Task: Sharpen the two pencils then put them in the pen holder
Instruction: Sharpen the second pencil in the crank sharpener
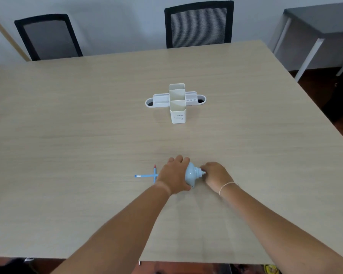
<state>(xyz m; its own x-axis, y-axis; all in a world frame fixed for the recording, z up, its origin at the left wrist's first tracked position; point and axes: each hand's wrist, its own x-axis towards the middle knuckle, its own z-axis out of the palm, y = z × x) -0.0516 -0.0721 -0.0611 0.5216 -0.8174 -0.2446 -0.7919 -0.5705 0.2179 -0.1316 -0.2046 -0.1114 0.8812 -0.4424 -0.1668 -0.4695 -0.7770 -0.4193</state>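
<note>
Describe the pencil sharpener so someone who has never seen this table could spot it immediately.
On the light wooden table, look at the near edge, well in front of the white pen holder. The pencil sharpener sits between the left hand and right hand. It is a rounded pale-blue body, unlike the two thin blue pencils crossed to its left.
</note>
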